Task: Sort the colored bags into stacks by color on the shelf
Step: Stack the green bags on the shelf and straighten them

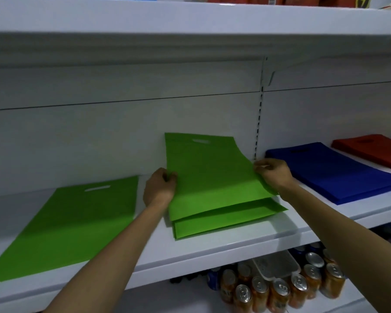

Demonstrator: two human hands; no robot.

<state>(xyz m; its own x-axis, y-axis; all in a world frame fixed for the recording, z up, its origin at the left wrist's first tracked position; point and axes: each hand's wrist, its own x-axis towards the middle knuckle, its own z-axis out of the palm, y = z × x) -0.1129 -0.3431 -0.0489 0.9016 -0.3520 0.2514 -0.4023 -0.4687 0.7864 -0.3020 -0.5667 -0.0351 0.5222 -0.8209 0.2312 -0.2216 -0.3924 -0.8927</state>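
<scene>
A green bag (210,175) is held by both sides above a small green stack (226,222) in the middle of the white shelf (212,249). My left hand (159,187) grips its left edge and my right hand (273,173) pinches its right edge. The bag's far end, with the handle slot, curves up against the back panel. Another green bag (72,224) lies flat on the shelf to the left. A blue stack (332,170) lies to the right, and a red stack (373,152) beyond it.
Another white shelf (190,19) hangs overhead with goods on top. Below the working shelf stand several orange drink cans (280,288) and a clear plastic container (275,265). A slotted upright (259,120) runs down the back panel.
</scene>
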